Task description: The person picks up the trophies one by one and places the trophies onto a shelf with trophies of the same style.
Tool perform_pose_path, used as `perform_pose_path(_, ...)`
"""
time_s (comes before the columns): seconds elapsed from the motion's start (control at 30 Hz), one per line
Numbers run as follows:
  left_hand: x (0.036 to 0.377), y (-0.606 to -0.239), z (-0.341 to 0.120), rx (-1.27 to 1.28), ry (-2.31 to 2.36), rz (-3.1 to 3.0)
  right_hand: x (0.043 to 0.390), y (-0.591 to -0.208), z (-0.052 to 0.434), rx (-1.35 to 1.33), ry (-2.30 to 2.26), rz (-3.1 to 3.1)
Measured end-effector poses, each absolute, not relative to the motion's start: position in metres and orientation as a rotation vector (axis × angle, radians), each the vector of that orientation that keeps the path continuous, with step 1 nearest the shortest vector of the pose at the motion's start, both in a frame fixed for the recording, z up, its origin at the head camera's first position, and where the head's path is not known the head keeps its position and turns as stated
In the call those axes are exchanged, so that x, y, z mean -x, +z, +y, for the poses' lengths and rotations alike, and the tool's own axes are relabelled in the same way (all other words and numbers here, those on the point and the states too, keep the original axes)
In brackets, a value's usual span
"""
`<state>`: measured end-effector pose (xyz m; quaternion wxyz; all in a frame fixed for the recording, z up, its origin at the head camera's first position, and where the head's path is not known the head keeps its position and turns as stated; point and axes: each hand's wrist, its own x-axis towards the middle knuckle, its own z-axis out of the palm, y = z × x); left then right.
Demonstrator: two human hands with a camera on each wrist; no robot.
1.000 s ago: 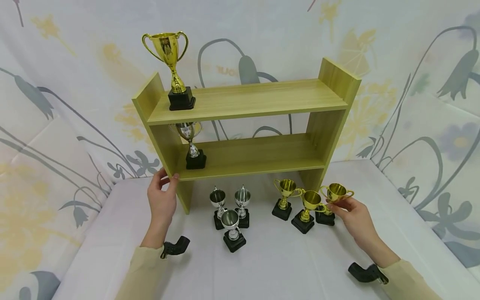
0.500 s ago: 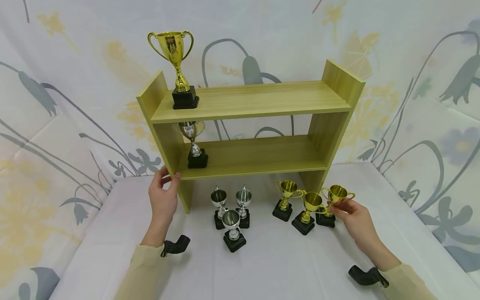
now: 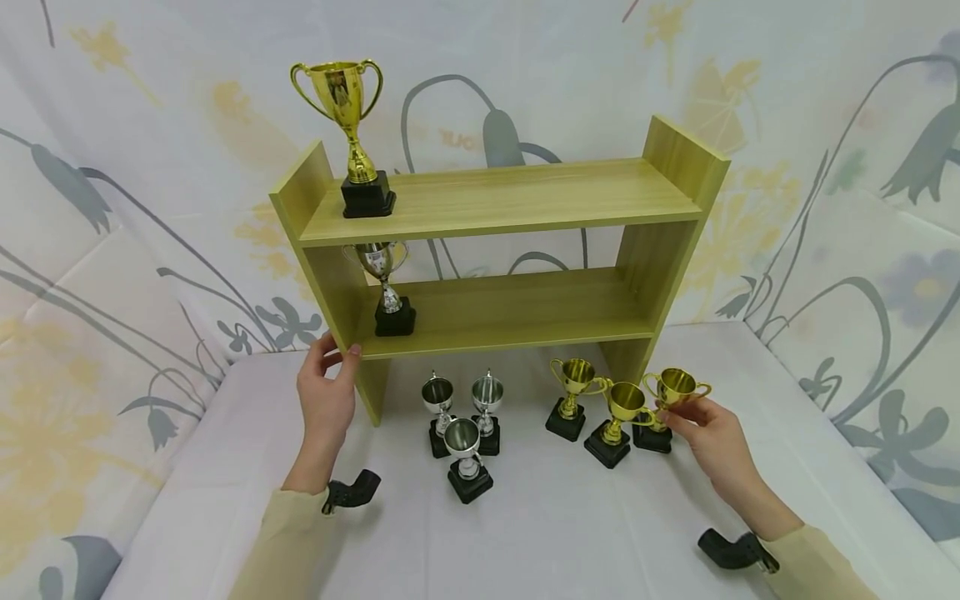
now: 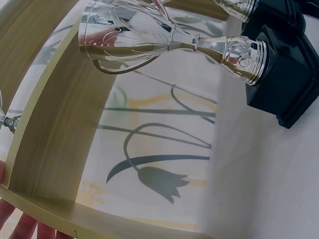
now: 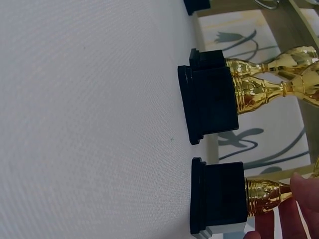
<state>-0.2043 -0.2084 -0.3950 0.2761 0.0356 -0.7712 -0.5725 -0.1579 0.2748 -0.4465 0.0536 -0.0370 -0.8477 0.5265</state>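
Head view: left hand (image 3: 327,398) raised at near left corner of wooden shelf (image 3: 495,250), thumb and fingers pinched on lower board's front edge. Right hand (image 3: 708,433) extended at far right of the row of small gold trophies, fingers curled round stem and cup of rightmost gold trophy (image 3: 663,406), base down on white tabletop (image 3: 570,517). Two other gold trophies and three silver ones just left of it.

Left wrist view: fingertips (image 4: 27,228) seen under shelf edge (image 4: 99,219); silver trophy (image 4: 194,47) close by.

Right wrist view: fingertips (image 5: 299,209) closed on stem of held trophy (image 5: 234,199), neighbouring gold trophy (image 5: 224,94) just beside it.
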Motion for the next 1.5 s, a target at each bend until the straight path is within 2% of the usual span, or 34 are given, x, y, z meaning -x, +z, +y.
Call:
perform_pose_path(1.07, 0.204, -0.388, -0.211, -0.108, -1.538, -2.08, 0.16, -0.44, 0.273, 0.117, 1.594, -2.518)
perform_pose_path(1.5, 0.201, -0.388, -0.21, -0.073, -1.494, -2.121, 0.155, -0.418, 0.275, 0.083, 1.472, -2.442)
